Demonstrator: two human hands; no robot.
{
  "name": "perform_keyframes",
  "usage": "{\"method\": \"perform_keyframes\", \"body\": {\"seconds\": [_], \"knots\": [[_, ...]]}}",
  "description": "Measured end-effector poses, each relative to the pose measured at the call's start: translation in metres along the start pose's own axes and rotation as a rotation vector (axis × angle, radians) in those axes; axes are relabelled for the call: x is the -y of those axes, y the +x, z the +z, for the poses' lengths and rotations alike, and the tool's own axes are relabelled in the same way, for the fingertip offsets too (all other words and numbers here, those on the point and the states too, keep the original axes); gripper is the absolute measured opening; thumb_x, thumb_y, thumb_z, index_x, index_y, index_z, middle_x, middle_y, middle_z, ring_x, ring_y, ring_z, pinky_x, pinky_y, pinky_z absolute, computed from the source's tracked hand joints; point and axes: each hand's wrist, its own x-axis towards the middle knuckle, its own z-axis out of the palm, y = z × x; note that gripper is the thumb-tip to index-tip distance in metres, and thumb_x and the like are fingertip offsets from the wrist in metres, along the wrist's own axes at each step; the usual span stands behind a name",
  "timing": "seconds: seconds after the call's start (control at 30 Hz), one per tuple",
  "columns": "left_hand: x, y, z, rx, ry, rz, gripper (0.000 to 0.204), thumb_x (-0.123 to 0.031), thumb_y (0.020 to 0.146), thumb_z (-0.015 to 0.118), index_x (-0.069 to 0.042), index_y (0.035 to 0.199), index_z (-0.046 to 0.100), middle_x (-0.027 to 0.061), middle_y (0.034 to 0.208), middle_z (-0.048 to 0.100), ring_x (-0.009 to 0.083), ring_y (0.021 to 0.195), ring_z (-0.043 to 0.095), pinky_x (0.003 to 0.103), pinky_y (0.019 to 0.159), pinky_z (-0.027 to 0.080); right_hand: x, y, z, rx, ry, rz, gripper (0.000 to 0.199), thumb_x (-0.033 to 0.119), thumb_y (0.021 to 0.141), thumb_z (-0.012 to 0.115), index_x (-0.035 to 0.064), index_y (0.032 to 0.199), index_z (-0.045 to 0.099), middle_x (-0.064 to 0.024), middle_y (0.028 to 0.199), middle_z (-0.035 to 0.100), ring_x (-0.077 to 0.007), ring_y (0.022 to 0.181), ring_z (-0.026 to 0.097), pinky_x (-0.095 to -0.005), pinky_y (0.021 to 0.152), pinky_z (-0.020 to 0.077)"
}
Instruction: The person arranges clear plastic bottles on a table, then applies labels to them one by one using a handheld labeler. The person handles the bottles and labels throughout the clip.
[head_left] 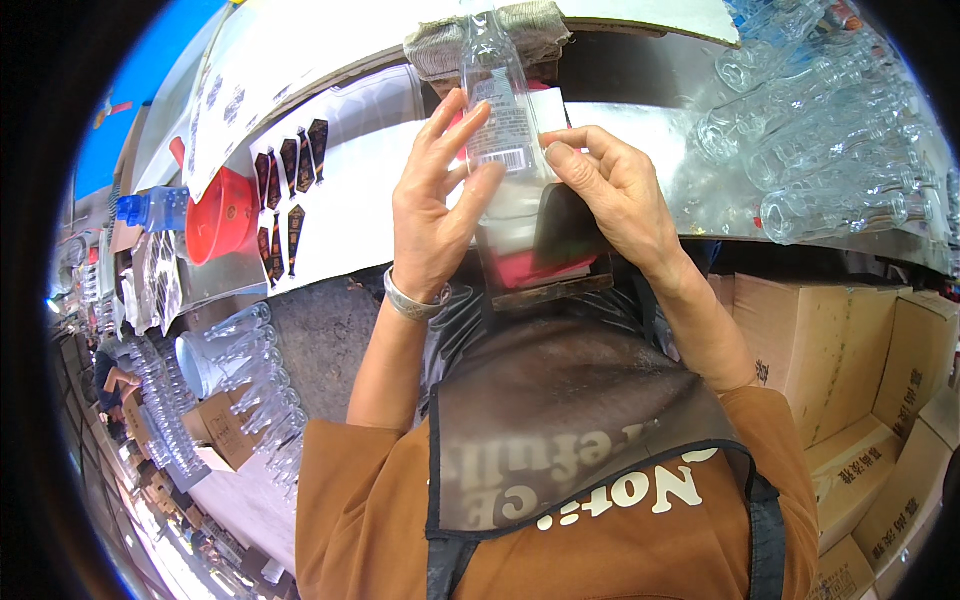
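Note:
A clear glass bottle point(497, 110) with a white label lies lengthwise on a small stand, its neck pointing away onto a folded grey cloth point(535, 30). My left hand point(436, 205) presses its fingers on the bottle's left side and on the label. My right hand point(610, 195) touches the right side with fingertips on the label's edge. Beneath the bottle sit a red block and a wooden base point(545, 285). I wear a metal bracelet on my left wrist.
Several empty clear bottles point(810, 150) lie piled on the metal bench at the right. A white sheet with dark labels point(290, 190) and a red bowl point(222, 215) are at the left. Cardboard boxes point(850, 350) stand at the lower right; more bottles point(250, 380) lie at the lower left.

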Motion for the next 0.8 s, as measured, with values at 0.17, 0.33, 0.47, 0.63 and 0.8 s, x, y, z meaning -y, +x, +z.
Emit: {"method": "perform_keyframes", "body": {"seconds": [0.17, 0.33, 0.47, 0.63, 0.8], "knots": [[0.000, 0.001, 0.000, -0.007, 0.050, 0.009, 0.048, -0.007, 0.090, 0.071, -0.007, 0.137, 0.061, 0.0194, 0.151, 0.044, 0.0294, 0.130, 0.054, 0.039, 0.096, 0.057, -0.006, 0.002, 0.002, -0.053, 0.010, -0.045, 0.041, 0.032, 0.098, 0.065, -0.0060, 0.113, 0.066, -0.0144, 0.090, 0.075, -0.0102, 0.083, 0.065, -0.0268, 0.074, 0.0519], [0.001, 0.001, 0.000, -0.014, 0.081, 0.004, 0.049, -0.007, 0.089, 0.072, -0.010, 0.137, 0.062, 0.0198, 0.150, 0.046, 0.0303, 0.130, 0.055, 0.040, 0.096, 0.056, -0.002, 0.001, -0.002, 0.017, 0.013, 0.028, 0.038, 0.028, 0.103, 0.059, -0.0041, 0.122, 0.064, -0.0042, 0.098, 0.068, -0.0057, 0.090, 0.058, -0.0218, 0.082, 0.0470], [-0.001, 0.000, 0.002, -0.038, 0.156, 0.018, 0.049, -0.009, 0.088, 0.072, -0.011, 0.136, 0.063, 0.0207, 0.148, 0.048, 0.0324, 0.130, 0.055, 0.041, 0.095, 0.056, -0.002, 0.002, -0.007, 0.041, 0.066, 0.051, 0.037, 0.029, 0.104, 0.058, -0.0026, 0.123, 0.065, -0.0029, 0.103, 0.067, -0.0053, 0.094, 0.056, -0.0215, 0.086, 0.0448], [-0.004, 0.001, 0.004, -0.061, 0.210, 0.027, 0.048, -0.010, 0.085, 0.073, -0.011, 0.133, 0.066, 0.0217, 0.146, 0.051, 0.0352, 0.129, 0.057, 0.042, 0.091, 0.056, -0.013, 0.009, -0.015, -0.007, 0.110, 0.010, 0.034, 0.026, 0.103, 0.058, -0.0008, 0.121, 0.066, -0.0021, 0.101, 0.068, -0.0054, 0.093, 0.058, -0.0216, 0.086, 0.0467], [-0.006, 0.002, 0.004, -0.060, 0.238, 0.020, 0.049, -0.010, 0.084, 0.073, -0.011, 0.133, 0.066, 0.0225, 0.146, 0.051, 0.0357, 0.130, 0.056, 0.042, 0.095, 0.053, -0.012, 0.026, -0.031, -0.065, 0.436, 0.044, 0.028, 0.017, 0.097, 0.063, -0.0017, 0.118, 0.065, -0.0038, 0.103, 0.068, -0.0071, 0.092, 0.062, -0.0230, 0.085, 0.0499]]}}
